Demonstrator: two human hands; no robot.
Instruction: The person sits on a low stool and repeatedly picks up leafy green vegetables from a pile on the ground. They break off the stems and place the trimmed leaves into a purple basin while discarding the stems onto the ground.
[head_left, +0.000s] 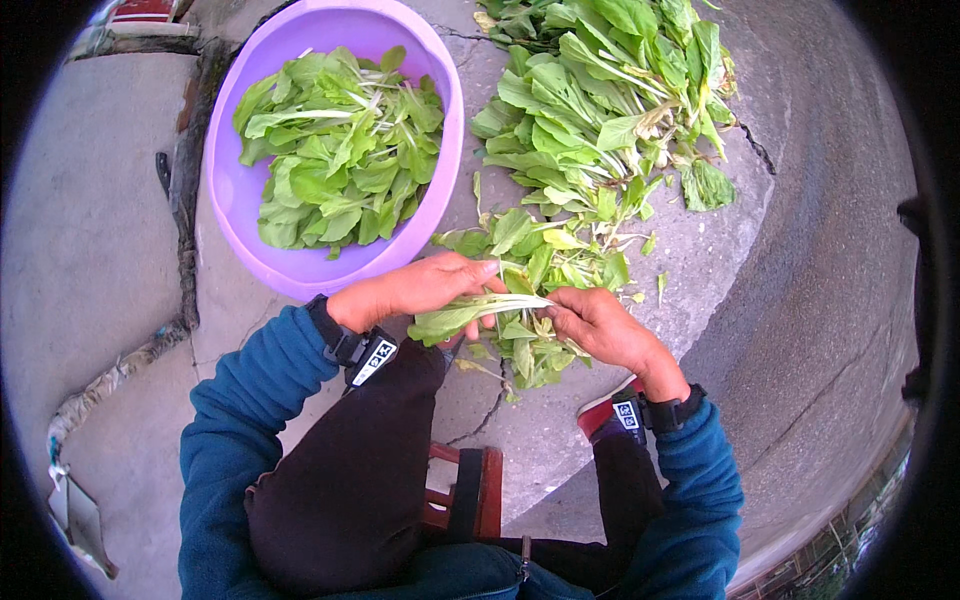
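Note:
A single leafy green (480, 309) with pale stalks is held crosswise between my two hands. Its leaf end lies across the fingers of my left hand (431, 286), whose thumb is raised above the stalks. At the stalk base, my right hand (611, 330) pinches with thumb and fingers. Loose leaves and trimmings (536, 352) lie on the concrete under both hands. Up and left stands a purple plastic tub (292, 274) holding a heap of leafy greens (345, 161). A larger pile of whole greens (592, 112), some with yellowed leaves, rests on the ground at the upper right.
Below my hands, part of a red stool (491, 487) shows between my legs. The concrete (705, 247) is cracked and meets darker paving (810, 300) on the right. A long pole (186, 187) lies along the left, near a dustpan-like object (79, 517).

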